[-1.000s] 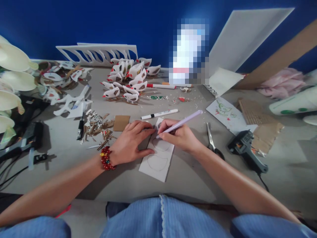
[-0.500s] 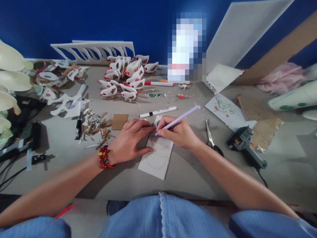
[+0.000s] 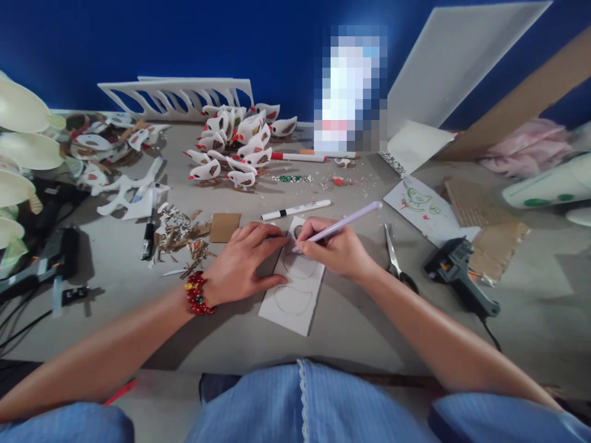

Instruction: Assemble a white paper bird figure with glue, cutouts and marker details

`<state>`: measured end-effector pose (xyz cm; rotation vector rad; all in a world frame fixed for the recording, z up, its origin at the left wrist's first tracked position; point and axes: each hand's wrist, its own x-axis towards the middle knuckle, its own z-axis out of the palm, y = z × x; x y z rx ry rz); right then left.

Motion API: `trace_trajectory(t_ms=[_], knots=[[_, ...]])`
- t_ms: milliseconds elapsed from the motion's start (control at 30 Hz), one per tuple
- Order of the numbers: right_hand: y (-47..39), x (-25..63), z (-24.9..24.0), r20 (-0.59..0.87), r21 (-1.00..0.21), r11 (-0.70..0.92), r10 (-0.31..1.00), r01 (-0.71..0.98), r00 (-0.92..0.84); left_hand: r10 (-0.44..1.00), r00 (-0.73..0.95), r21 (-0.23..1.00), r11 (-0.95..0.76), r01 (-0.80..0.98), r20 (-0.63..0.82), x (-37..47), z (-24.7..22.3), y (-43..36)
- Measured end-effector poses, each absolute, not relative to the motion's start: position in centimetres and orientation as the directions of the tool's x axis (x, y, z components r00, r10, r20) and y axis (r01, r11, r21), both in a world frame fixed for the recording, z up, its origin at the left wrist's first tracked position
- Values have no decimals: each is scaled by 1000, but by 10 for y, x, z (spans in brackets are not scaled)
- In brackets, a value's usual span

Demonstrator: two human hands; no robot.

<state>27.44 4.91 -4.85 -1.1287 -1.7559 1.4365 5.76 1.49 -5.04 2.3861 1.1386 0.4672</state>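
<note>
My right hand [image 3: 333,247] grips a lilac pen [image 3: 348,221], its tip down on a narrow white board [image 3: 290,319]. Pencil-like bird outlines are drawn on the board, one whole near its lower end and another partly under my fingers. Spread along the board's left edge, my left hand [image 3: 252,261] lies with its fingers stretched out and thumb apart, pressing it down. Just beyond the board rests a white acrylic marker [image 3: 296,210]. A small brown cardboard square [image 3: 225,227] sits by my left fingers.
Several white bird figures [image 3: 244,144] with red beaks cluster at the back. Scissors [image 3: 393,255] and a glue gun [image 3: 462,277] lie to the right. Paper and card scraps [image 3: 180,237], a black marker [image 3: 148,237] and another glue gun [image 3: 50,264] are on the left.
The pen has tilted lower to the right, and its tip has shifted slightly along the outline. My left hand stays in place on the board.
</note>
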Motion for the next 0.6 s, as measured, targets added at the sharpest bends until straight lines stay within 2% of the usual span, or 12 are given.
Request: trace_trajectory(t_ms=[167,600], knots=[[46,276,-47,38,-942,189,881,278,-471,789,607,531,-556,639,95,57,-51,16],[45,281,-50,51,-922,230,870,312,-491,789,606,538,-557,633,104,57,-52,15]])
